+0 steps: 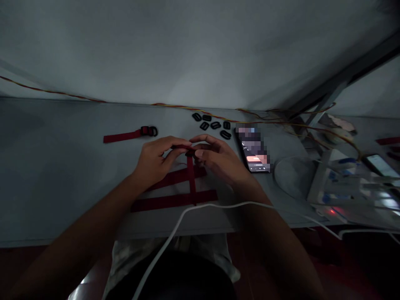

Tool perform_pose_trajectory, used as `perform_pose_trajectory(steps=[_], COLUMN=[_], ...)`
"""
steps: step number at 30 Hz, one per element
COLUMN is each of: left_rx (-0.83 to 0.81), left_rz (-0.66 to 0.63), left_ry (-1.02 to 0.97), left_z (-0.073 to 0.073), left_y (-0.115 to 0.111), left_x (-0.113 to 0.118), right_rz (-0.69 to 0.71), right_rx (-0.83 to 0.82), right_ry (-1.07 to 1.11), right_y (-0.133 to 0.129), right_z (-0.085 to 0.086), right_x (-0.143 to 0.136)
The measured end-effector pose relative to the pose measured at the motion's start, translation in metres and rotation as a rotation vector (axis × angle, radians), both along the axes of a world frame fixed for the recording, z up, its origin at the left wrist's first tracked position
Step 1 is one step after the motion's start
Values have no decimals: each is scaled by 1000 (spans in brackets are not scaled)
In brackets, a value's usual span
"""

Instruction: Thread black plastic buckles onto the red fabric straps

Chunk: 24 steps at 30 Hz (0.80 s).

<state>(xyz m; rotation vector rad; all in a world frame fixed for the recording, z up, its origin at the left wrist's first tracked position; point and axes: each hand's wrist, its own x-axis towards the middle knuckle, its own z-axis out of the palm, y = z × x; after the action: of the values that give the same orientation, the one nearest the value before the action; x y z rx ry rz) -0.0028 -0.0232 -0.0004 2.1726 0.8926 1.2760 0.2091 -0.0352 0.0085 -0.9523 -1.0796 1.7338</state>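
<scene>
Near the middle of the frame, the left hand pinches a red strap between thumb and fingertips; the right hand, loosely curled, closes its thumb and fingertips on it too, its farther fingers partly hidden. A small black buckle sits on that strap just under the fingertips; whether the webbing passes fully through it cannot be told. The strap's tail runs down across two plain red straps lying on the worktop, no fittings visible on them.

One buckled strap, already fitted with black hardware at its right end, lies left of centre. The one in hand looks partway done, and the two plain ones seem untouched. Six loose buckles are scattered just above the right hand.

A lit phone stands right of them. Twisted wires trail along the wall edge. A white cable loops over the lower foreground, passing the strap's tail, and could snag it.
</scene>
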Motion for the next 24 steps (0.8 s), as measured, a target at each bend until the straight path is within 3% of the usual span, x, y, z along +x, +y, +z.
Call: perform_pose_trajectory(steps=[8, 12, 16, 24], left_rx=[21, 91, 8, -325], left_rz=[-47, -20, 3, -338], left_ry=[18, 2, 24, -79], left_z=[0, 0, 4, 5], left_y=[3, 1, -1, 5], left_x=[-6, -4, -1, -9], right_rz=[-180, -89, 34, 178], right_rx=[-11, -5, -33, -25], right_ry=[-23, -40, -84, -142], right_y=[3, 2, 1, 2], right_z=[-3, -2, -1, 1], right_x=[-1, 7, 14, 16])
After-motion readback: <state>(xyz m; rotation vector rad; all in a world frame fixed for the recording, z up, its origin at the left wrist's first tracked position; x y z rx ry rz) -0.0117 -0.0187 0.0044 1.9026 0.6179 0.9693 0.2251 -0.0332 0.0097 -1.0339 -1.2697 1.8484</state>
